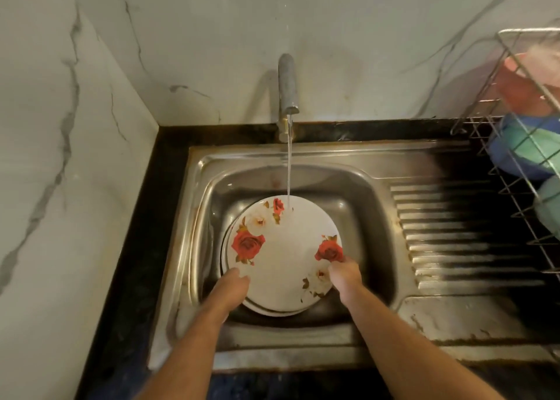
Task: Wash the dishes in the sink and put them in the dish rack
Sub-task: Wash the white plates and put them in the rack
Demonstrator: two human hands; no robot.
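Both hands on round white plate with red rose print (pixel 285 257), lower centre of frame, inside stainless steel sink basin (pixel 360 193).

Left hand (pixel 231 284) fingers curled over plate's lower-left rim; right hand (pixel 344 274) pinching lower-right rim. Water from grey metal tap (pixel 288 87) hits plate's top edge. More plates stacked beneath. Wire dish rack (pixel 515 127) at right edge holds coloured bowls.

No legible text (none anywhere)

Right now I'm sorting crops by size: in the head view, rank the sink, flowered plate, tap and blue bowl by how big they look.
1. sink
2. flowered plate
3. and 4. tap and blue bowl: look alike; the bowl is partly cut off, so unsure.
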